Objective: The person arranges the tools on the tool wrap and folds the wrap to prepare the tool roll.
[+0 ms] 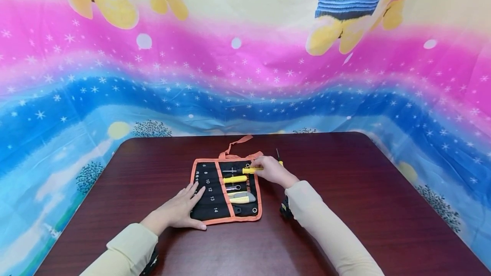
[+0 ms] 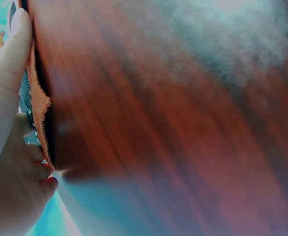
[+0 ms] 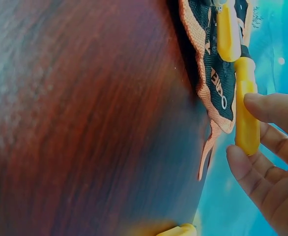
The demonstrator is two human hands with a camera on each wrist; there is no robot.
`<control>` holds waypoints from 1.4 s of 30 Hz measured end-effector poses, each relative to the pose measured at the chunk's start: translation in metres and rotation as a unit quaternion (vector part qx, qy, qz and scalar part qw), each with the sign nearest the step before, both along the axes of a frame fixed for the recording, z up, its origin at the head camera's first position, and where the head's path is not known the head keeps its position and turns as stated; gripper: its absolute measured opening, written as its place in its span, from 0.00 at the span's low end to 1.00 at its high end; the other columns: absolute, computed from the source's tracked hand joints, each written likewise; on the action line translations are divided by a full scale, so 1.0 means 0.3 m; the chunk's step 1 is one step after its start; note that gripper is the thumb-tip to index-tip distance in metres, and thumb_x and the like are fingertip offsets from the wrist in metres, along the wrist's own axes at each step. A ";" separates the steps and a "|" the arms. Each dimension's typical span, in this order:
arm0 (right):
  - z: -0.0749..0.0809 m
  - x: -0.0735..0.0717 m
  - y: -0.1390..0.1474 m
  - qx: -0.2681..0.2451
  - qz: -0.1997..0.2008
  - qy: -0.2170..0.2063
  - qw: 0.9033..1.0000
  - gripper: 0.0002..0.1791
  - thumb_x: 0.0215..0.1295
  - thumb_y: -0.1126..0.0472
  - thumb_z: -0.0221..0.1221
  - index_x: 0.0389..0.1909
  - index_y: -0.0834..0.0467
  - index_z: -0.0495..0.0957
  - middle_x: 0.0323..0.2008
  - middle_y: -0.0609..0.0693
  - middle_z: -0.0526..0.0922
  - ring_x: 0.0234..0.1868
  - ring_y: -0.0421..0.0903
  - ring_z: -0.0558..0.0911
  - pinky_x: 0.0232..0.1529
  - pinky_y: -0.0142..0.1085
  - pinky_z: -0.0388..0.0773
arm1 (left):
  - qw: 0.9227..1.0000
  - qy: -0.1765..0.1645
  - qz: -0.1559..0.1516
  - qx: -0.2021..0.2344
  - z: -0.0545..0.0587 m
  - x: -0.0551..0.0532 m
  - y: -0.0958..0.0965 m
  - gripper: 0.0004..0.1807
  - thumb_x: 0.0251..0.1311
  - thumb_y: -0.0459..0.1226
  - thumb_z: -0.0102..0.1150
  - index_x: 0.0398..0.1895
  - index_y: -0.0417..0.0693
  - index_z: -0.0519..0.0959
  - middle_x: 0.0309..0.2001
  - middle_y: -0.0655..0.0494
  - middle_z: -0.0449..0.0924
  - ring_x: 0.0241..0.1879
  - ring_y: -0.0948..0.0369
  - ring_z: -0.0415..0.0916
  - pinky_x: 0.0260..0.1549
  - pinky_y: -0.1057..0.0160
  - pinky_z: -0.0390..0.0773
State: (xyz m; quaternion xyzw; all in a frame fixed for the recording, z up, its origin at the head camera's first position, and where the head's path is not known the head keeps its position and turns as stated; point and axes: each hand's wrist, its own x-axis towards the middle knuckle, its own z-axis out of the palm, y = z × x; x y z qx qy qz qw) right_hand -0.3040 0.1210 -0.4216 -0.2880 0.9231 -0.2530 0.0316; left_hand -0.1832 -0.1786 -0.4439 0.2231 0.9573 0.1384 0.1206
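A black tool roll (image 1: 211,214) with orange trim lies unrolled on the table. My left hand (image 1: 182,205) rests on its left part, fingers spread and thumb at the near edge. With thumb and fingertips my right hand (image 1: 273,170) pinches the yellow handle of a screwdriver (image 3: 247,118) over the roll's far right corner; its shaft points left, toward the pockets. Nearer me, a yellow handle (image 1: 235,179), a ring-ended wrench (image 1: 235,188) and a utility knife (image 1: 243,198) stick out of pockets. In the left wrist view, fingers (image 2: 28,177) touch the roll's orange edge.
Beyond my right hand, another yellow-handled screwdriver (image 1: 281,163) lies on the dark red wooden table (image 1: 345,173). Orange tie straps (image 1: 234,145) trail from the roll's far edge. A printed cloth (image 1: 245,67) hangs around the table.
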 end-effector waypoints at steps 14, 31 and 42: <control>-0.022 -0.008 -0.008 0.018 0.000 0.009 1.000 0.11 0.58 0.67 0.61 0.42 0.57 0.82 0.39 0.49 0.81 0.39 0.43 0.78 0.40 0.36 0.76 | 1.000 0.007 -0.003 -0.002 0.002 0.001 0.000 0.61 0.39 0.69 0.57 0.71 0.41 0.51 0.69 0.37 0.43 0.68 0.43 0.40 0.60 0.45 0.52; -0.018 -0.020 -0.072 0.031 0.024 -0.004 0.999 0.14 0.61 0.68 0.58 0.48 0.59 0.80 0.46 0.53 0.79 0.42 0.44 0.78 0.39 0.35 0.76 | 1.000 0.023 -0.006 -0.014 -0.001 0.005 0.004 0.62 0.38 0.71 0.57 0.70 0.40 0.52 0.69 0.36 0.44 0.68 0.43 0.41 0.61 0.46 0.51; -0.015 -0.013 -0.127 0.051 0.032 0.003 0.998 0.15 0.62 0.67 0.58 0.50 0.57 0.79 0.42 0.49 0.77 0.36 0.40 0.76 0.36 0.30 0.74 | 1.000 0.020 -0.005 -0.011 0.001 0.006 0.004 0.61 0.39 0.70 0.57 0.70 0.40 0.52 0.69 0.36 0.44 0.68 0.43 0.40 0.61 0.46 0.51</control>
